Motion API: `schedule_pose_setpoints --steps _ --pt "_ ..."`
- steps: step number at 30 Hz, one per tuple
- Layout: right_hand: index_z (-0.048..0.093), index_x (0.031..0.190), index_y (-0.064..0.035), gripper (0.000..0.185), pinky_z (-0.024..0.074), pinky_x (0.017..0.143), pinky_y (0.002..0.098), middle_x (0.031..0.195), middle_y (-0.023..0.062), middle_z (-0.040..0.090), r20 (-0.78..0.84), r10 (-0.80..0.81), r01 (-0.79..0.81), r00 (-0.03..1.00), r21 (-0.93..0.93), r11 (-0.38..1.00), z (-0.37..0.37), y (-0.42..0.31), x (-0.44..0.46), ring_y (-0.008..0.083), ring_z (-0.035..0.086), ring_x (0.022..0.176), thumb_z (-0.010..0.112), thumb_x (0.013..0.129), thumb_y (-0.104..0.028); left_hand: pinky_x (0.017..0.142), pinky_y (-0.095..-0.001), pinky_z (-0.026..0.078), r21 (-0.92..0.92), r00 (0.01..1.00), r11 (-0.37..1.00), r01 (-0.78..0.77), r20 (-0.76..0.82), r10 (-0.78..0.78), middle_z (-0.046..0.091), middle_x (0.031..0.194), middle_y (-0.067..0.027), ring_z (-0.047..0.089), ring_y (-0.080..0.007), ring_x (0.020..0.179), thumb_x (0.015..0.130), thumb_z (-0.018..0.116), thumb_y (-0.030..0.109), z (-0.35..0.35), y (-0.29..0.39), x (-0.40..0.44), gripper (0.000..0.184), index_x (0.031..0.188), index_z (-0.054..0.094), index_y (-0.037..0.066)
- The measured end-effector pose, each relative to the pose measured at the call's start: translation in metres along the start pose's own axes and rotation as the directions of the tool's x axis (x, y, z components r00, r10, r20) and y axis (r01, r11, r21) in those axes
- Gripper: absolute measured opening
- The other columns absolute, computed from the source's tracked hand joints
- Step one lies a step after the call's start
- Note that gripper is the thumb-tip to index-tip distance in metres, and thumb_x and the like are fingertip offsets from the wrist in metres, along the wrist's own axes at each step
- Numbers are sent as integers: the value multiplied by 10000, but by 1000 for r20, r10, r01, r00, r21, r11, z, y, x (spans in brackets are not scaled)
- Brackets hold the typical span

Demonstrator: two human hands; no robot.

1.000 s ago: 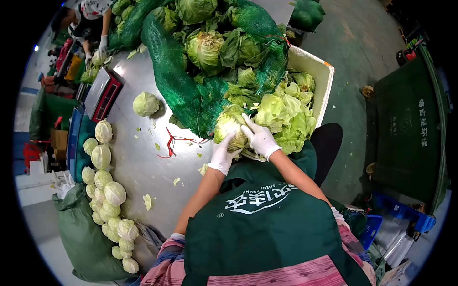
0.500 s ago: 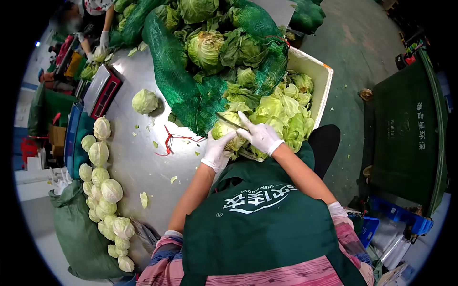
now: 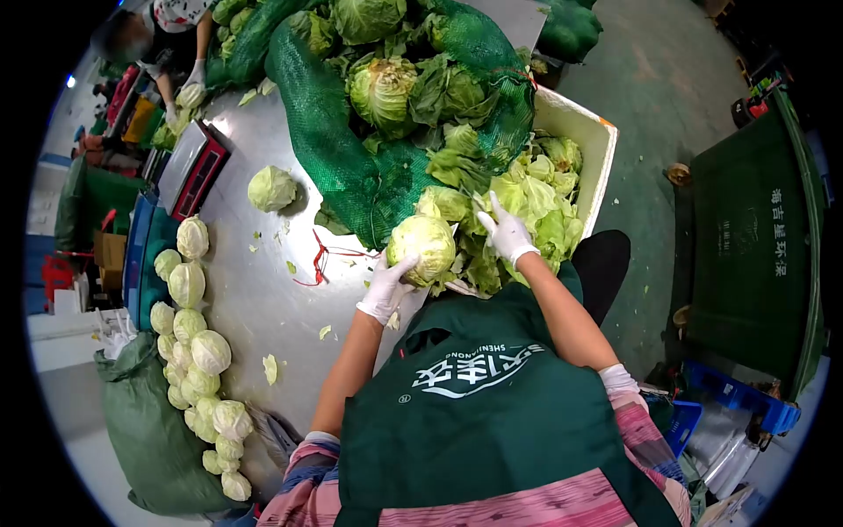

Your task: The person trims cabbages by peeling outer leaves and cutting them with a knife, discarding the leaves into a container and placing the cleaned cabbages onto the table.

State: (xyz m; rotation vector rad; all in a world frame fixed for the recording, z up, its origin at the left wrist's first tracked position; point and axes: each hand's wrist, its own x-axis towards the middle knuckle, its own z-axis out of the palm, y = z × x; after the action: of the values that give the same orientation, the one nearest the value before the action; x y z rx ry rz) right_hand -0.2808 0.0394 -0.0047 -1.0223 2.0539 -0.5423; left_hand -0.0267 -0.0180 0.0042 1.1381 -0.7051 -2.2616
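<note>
Since the earlier frame, the right hand has come away from the held cabbage and shifted rightward over the loose leaves; the cabbage now shows a paler, rounder face. Both arms reach forward from the near edge of the tabletop, the left forearm inclined slightly inward, the right slanting more steeply toward the middle.

Left hand, white-gloved, is partly curled, its thumb and fingers against the lower left side of the cabbage. Right hand, likewise gloved, is partly open with fingers spread, apart from the cabbage; whether it grips anything cannot be told. Cabbage location: near edge of the tabletop, toward its right, just beside the green net sack.

White box stands at the tabletop's right edge, leaves inside. One cabbage and red string lie left of the net sack. A row of pale cabbages lines the left edge, with a scale beyond. At the far left corner, a co-worker handles produce. A green bin stands on the green floor at right.
</note>
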Motion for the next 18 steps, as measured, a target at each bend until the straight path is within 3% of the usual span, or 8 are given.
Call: schedule_pose_setpoints --steps 2,3,6,10,12,14,16,18 --pt "268 1474 -70 744 496 790 400 901 236 671 63 -64 46 996 245 968 5 -23 -11 322 668 789 487 919 -514 902 -513 492 70 1000 998 5 14 -6 495 1304 -127 542 -276 1158 788 750 102 -1 3 6 742 1397 327 103" --pt "305 1460 -70 752 497 800 402 915 233 672 51 -135 123 989 199 972 14 -26 -12 335 664 827 495 901 -536 893 -477 526 175 999 984 -16 -29 21 531 1270 -114 568 -267 1135 842 683 87 1 4 7 598 1361 386 92" --pt "449 1386 -68 748 498 825 406 953 225 669 6 -266 267 964 -29 963 28 -36 -22 359 645 930 504 856 -594 890 -453 532 230 999 973 -32 -9 35 538 1256 -107 573 -252 1124 834 693 84 8 10 7 594 1349 399 90" --pt "630 1129 -27 505 504 768 437 850 213 668 -48 -157 164 986 314 935 43 -23 -15 368 652 816 587 851 -446 883 -437 519 113 1000 994 2 -16 0 550 1245 -108 559 -231 1135 785 739 47 1 7 9 662 1353 401 87" --pt "637 1053 -9 409 505 739 449 819 209 665 -164 -247 281 955 230 932 48 -4 -3 376 648 770 613 848 -362 884 -435 519 108 999 994 -28 21 26 545 1249 -111 561 -239 1129 782 743 43 1 7 10 689 1367 381 81" --pt "644 1064 -28 398 503 760 440 864 215 668 -98 -181 172 979 -88 981 56 31 17 384 642 808 609 854 -365 886 -432 519 88 1000 996 -29 6 29 541 1251 -118 559 -242 1131 779 748 47 -2 5 5 698 1366 372 60" --pt "661 1037 -49 379 498 783 437 907 222 667 -23 -29 29 999 13 999 46 42 7 389 635 849 607 860 -381 887 -429 519 76 999 996 -44 -7 45 538 1253 -125 558 -245 1133 776 754 50 -1 14 8 708 1366 362 38" --pt "618 1176 -84 456 490 800 438 934 227 665 -63 -110 103 992 -111 988 36 30 -9 388 631 884 561 888 -433 900 -430 511 95 995 995 -42 -88 51 530 1259 -143 552 -254 1140 767 765 61 -1 13 1 732 1359 341 -15"
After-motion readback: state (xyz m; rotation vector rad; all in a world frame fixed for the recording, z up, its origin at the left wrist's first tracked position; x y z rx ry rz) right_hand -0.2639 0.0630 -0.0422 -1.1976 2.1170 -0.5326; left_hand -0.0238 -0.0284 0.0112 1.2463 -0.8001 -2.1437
